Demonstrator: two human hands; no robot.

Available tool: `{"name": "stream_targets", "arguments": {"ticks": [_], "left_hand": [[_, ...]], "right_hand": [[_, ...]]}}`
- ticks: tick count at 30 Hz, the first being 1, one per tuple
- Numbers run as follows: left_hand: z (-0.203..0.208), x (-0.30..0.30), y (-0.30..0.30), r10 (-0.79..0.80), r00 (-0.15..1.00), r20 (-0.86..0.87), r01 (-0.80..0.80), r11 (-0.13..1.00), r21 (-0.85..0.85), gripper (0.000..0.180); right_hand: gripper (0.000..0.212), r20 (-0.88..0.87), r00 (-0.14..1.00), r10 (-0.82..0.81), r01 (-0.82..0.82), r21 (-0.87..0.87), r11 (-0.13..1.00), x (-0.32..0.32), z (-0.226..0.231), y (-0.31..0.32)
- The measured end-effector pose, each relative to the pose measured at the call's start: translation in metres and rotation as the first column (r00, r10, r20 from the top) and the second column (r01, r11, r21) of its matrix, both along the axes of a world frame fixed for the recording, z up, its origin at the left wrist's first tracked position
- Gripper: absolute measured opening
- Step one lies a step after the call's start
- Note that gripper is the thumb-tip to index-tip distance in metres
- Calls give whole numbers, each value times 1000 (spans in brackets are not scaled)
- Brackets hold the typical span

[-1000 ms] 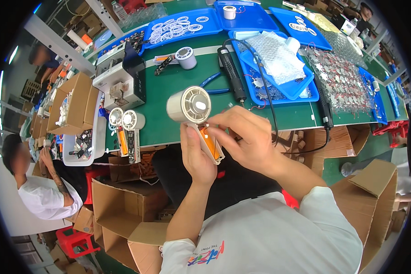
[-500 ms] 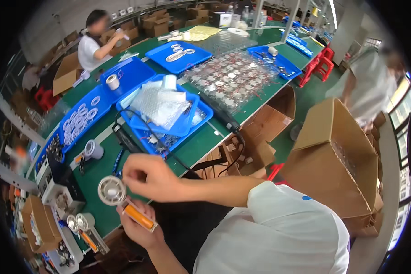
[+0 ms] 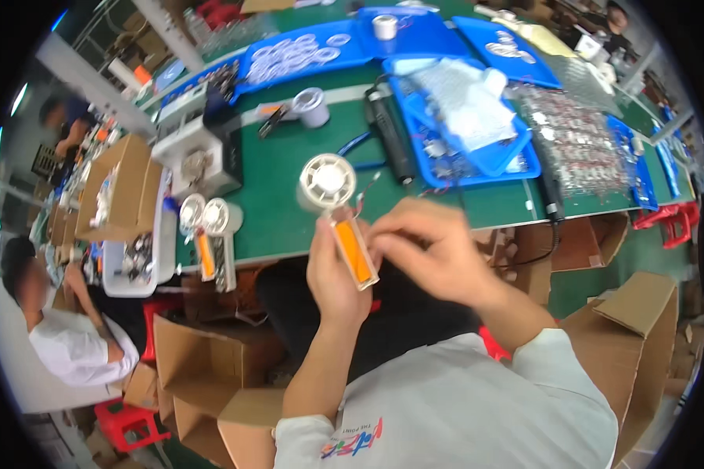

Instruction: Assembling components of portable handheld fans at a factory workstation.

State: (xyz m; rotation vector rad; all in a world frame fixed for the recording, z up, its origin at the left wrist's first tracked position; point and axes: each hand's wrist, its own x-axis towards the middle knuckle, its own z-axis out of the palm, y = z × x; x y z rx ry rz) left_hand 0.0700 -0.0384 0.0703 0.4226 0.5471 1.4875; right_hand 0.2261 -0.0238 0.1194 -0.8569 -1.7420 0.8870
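A white handheld fan (image 3: 328, 184) with a round grille points away from me in the middle of the view. Its handle lies open, with an orange battery cell (image 3: 353, 252) inside. Wrapped around the handle from the left is my left hand (image 3: 336, 273), closed on it. My right hand (image 3: 434, 250) is at the handle's right edge, thumb and fingertips pinched together; whatever they grip is too small to make out. A thin wire with a white connector (image 3: 376, 177) sticks out beside the fan's neck.
More open fans (image 3: 220, 218) lie on the green table (image 3: 274, 187) at left, near a boxy machine (image 3: 199, 152). Blue trays (image 3: 477, 178) of parts and a black corded tool (image 3: 389, 137) lie ahead. Cardboard boxes (image 3: 199, 352) stand below; a person (image 3: 78, 344) sits at left.
My view has swung to the left. The right hand has gone from beside the fan's head down to the handle's edge, while the left hand keeps its hold on the fan.
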Motion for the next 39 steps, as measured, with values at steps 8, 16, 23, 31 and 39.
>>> {"name": "stream_targets", "arguments": {"ticks": [8, 16, 23, 31, 39], "left_hand": [[5, 21, 0, 86, 974, -208, -84, 996, 19, 40], [15, 38, 2, 120, 941, -316, -93, 991, 101, 43], [18, 47, 2, 106, 927, -359, -73, 992, 105, 43], [10, 54, 8, 61, 866, -496, -19, 996, 90, 51], [15, 64, 10, 95, 886, -455, -77, 995, 57, 59]], "right_hand": [[26, 77, 993, -87, 78, 106, 991, 3, 16, 3], [29, 131, 987, -93, 61, 231, 971, 16, 8, 6], [41, 288, 957, -36, -26, 207, 978, 37, 18, 3], [60, 497, 862, 98, -183, 126, 975, 59, -1, 15], [59, 466, 880, 90, -181, 154, 971, 70, -4, 6]]}}
